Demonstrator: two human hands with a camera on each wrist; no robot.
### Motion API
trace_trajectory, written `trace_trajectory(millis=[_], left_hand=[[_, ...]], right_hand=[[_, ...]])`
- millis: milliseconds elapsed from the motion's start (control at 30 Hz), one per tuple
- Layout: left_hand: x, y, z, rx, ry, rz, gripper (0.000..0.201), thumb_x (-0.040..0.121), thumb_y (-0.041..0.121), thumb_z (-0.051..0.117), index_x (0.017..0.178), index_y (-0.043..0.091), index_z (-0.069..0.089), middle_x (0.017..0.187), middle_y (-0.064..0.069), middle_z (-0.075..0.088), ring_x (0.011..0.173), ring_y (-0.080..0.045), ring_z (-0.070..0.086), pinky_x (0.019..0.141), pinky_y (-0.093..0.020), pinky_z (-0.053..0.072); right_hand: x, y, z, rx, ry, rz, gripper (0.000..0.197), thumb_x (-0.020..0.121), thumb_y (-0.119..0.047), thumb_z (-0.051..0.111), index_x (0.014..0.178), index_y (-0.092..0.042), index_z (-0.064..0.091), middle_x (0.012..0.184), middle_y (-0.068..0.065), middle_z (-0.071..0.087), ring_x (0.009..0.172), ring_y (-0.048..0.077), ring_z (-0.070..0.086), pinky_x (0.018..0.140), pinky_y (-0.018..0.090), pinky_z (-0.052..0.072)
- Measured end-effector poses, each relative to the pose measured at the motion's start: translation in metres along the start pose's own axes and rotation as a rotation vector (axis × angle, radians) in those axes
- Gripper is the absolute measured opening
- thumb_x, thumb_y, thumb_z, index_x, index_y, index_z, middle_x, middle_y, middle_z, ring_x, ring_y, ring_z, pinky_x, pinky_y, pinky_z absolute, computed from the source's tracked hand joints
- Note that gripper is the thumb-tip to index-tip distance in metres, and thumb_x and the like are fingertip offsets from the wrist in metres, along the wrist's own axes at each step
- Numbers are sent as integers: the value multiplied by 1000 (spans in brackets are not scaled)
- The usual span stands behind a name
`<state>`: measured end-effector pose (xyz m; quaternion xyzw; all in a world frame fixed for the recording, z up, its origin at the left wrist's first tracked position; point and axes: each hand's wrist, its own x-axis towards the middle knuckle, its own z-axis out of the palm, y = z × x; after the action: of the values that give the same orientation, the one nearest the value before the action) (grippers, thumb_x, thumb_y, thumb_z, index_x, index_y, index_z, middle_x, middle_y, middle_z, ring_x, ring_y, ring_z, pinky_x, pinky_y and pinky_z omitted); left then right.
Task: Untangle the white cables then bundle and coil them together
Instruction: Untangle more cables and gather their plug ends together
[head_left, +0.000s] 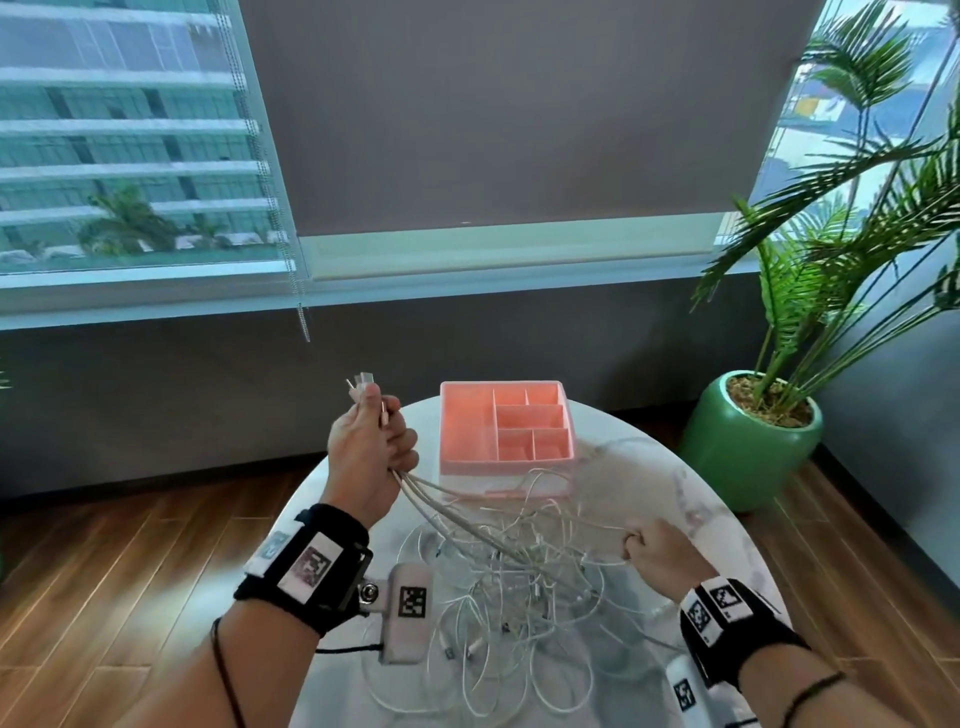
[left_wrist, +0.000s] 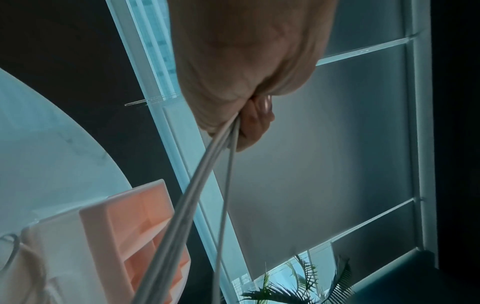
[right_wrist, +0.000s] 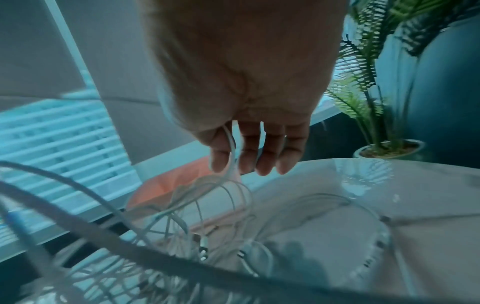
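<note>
The left hand (head_left: 370, 451) fisted several white cables (head_left: 511, 564), plug ends jutting above its thumb. The right hand (head_left: 655, 555) curled its grip round one strand. Below, the cables lay tangled mid-counter (head_left: 691, 499), near a pink organizer tray (head_left: 467, 431). No readable writing showed.

— Where's everything sitting?
— Compartment tray (head_left: 506, 423) at my bench's (head_left: 691, 499) far edge; tangled cables (head_left: 519, 587) before it, between my hands. Potted plant (head_left: 750, 441) on the floor, right.
</note>
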<state>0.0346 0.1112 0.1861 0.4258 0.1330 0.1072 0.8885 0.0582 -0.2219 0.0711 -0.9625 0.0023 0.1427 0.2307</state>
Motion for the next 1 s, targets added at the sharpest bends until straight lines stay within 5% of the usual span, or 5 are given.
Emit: trace_trajectory(millis=[167, 567, 733, 867, 1000], left_hand=[[-3, 0, 0, 178, -27, 27, 38, 105, 39, 47, 77, 13, 52, 54, 4, 30, 40, -8, 24, 38, -18, 19], [-21, -32, 35, 417, -280, 41, 32, 88, 41, 66, 77, 16, 52, 53, 7, 25, 41, -8, 19, 41, -16, 17], [-24, -33, 37, 521, -294, 166, 17, 84, 19, 80, 78, 17, 64, 53, 7, 42, 43, -9, 26, 42, -22, 23], [-22, -35, 35, 693, -281, 251, 28, 93, 3, 63, 69, 18, 61, 49, 12, 45, 42, -7, 33, 43, -24, 26], [-19, -34, 36, 429, -321, -9, 13, 88, 26, 61, 87, 16, 52, 63, 4, 42, 45, -10, 25, 43, -22, 18]], right_hand=[[2, -25, -29, 793, -168, 268, 24, 98, -11, 39, 91, 2, 57, 59, 21, 63, 45, 28, 61, 42, 25, 46], [-82, -188, -150, 998, -93, -923, 31, 86, 10, 43, 100, 1, 70, 110, 24, 71, 112, 38, 65, 93, 47, 52], [-79, -190, -127, 857, -208, -890, 20, 91, 15, 48, 100, 12, 66, 99, 34, 68, 97, 40, 68, 92, 57, 54], [-78, -185, -116, 875, -264, -854, 21, 93, 15, 48, 103, 10, 66, 99, 30, 70, 93, 29, 70, 82, 34, 55], [-55, -175, -97, 861, -56, -631, 36, 95, 6, 53, 126, -10, 58, 103, 17, 70, 79, 29, 70, 71, 37, 55]])
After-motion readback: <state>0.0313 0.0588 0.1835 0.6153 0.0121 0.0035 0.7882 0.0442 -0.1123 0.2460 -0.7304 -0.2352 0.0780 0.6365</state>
